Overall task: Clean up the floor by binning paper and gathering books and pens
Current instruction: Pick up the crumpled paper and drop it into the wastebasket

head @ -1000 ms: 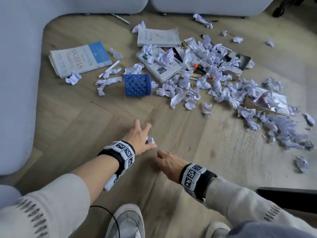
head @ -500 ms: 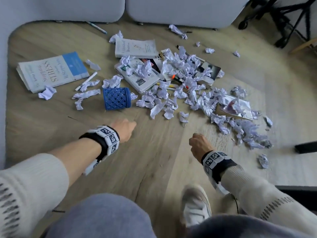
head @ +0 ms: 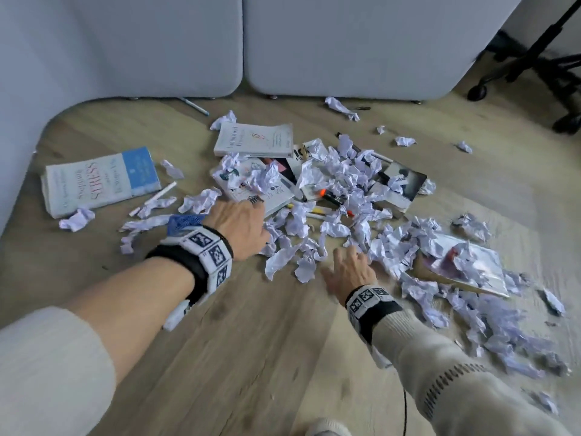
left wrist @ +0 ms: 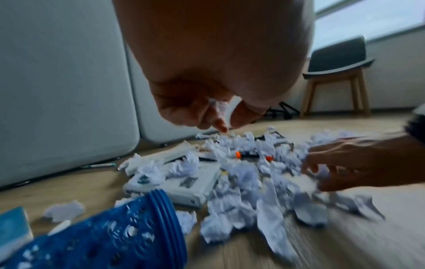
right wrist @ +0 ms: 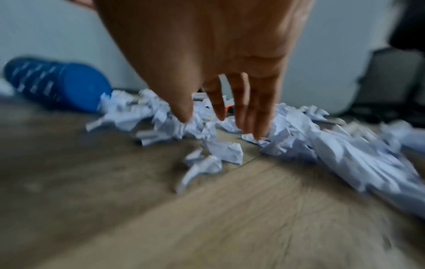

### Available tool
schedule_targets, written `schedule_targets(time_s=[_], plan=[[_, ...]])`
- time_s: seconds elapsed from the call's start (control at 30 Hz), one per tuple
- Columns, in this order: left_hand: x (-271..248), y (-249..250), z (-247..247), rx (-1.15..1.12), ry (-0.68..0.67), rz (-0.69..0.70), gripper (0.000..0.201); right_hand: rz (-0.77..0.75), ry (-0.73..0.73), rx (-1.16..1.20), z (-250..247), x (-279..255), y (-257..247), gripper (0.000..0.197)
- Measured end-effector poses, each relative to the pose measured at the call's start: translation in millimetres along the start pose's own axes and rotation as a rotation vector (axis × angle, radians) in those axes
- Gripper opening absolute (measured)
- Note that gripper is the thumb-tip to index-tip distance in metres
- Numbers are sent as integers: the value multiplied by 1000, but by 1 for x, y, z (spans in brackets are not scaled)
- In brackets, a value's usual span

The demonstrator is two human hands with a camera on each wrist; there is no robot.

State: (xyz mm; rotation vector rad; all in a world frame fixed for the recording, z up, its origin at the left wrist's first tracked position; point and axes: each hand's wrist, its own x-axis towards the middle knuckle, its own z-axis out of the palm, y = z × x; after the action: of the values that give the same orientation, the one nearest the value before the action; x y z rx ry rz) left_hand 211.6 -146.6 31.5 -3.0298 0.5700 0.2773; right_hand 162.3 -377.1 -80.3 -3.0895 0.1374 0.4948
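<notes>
Both hands have advanced to the paper pile [head: 339,202]: left hand [head: 239,228] clutching a paper scrap [left wrist: 218,107], right hand [head: 349,272] spread, empty, so binning continues.

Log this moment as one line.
left hand: holds paper scrap | right hand: open, reaching paper pile | bin: on its side | books, pens: ungathered

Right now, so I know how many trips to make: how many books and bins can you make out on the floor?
Books: 6, some half buried under paper
Blue bin: 1, lying on its side
Total: 7
</notes>
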Motion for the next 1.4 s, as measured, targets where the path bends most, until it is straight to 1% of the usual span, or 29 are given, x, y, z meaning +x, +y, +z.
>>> schedule_targets(time_s=[0.07, 0.1, 0.17, 0.2, 0.27, 0.37, 0.4, 0.47, 0.5, 0.53, 0.57, 0.6, 0.63, 0.67, 0.7, 0.73, 0.8, 0.83, 0.87, 0.9, 0.97, 1.0, 1.07, 1.1, 1.13, 1.2, 1.3, 1.37, 1.4], plan=[[1, 6, 16, -11, -70, -55, 30, -23, -8, -27, 13, 6, -1, 46], [-4, 12, 21, -42, -122, -102, 34, -58, -9, -21, 17, 5, 0, 44], [-15, 18, 29, -104, -167, -161, 39, -176, 8, -34, 24, -1, 0, 40], [-19, 22, 31, -121, -190, -159, 41, -238, 15, -57, 31, -1, 4, 40], [-20, 29, 35, -136, -237, -135, 44, -304, -7, -68, 34, -1, 7, 36], [-6, 38, 49, -154, -289, -145, 48, -356, -50, -87, 38, 3, 11, 28], [1, 41, 53, -156, -294, -157, 54, -407, -40, -104, 42, 8, 14, 25], [16, 52, 66, -167, -283, -167, 78, -464, -46, -52, 41, 12, 18, 17], [24, 58, 75, -179, -267, -168, 93, -408, -92, -9, 36, 12, 19, 10], [30, 65, 81, -204, -243, -176, 110, -380, -37, 6, 38, 15, 23, 11], [35, 72, 86, -245, -232, -206, 126, -282, -8, 52, 39, 15, 29, 20], [41, 78, 94, -291, -229, -248, 137, -270, 16, 148, 42, 18, 34, 27], [45, 83, 101, -320, -219, -292, 143, -243, 32, 243, 42, 20, 38, 30], [51, 89, 109, -322, -209, -319, 142, -240, 61, 328, 45, 23, 42, 31], [54, 94, 115, -303, -188, -330, 134, -228, 99, 361, 38, 25, 42, 30], [55, 98, 120, -279, -167, -328, 121, -228, 155, 391, 34, 28, 41, 28], [57, 102, 130, -235, -121, -282, 75, -198, 232, 396, 18, 38, 30, 26], [57, 103, 132, -218, -110, -236, 52, -169, 231, 359, 12, 43, 23, 28], [56, 102, 132, -214, -105, -183, 38, -142, 239, 315, 10, 49, 16, 35], [56, 100, 133, -215, -116, -122, 32, -121, 230, 260, 8, 54, 9, 45], [58, 91, 137, -313, -127, -43, 27, -139, 181, 106, 9, 63, -3, 60], [59, 86, 137, -421, -130, -36, 22, -169, 144, 23, 14, 67, -8, 60], [56, 74, 135, -598, -84, -55, 12, -210, 117, -28, 20, 72, -14, 50], [55, 68, 134, -634, -39, -77, 12, -225, 112, -32, 20, 72, -17, 44], [52, 63, 131, -649, 2, -100, 13, -240, 125, -30, 20, 72, -18, 40], [51, 55, 124, -642, 62, -147, 13, -271, 62, -50, 17, 73, -17, 28], [59, 47, 108, -571, 104, -213, 13, -283, -19, 11, 12, 77, -8, 22], [69, 44, 97, -520, 132, -226, 11, -248, 42, 88, 2, 79, 4, 17], [75, 44, 93, -495, 139, -217, 13, -225, 114, 123, -5, 79, 11, 18]])
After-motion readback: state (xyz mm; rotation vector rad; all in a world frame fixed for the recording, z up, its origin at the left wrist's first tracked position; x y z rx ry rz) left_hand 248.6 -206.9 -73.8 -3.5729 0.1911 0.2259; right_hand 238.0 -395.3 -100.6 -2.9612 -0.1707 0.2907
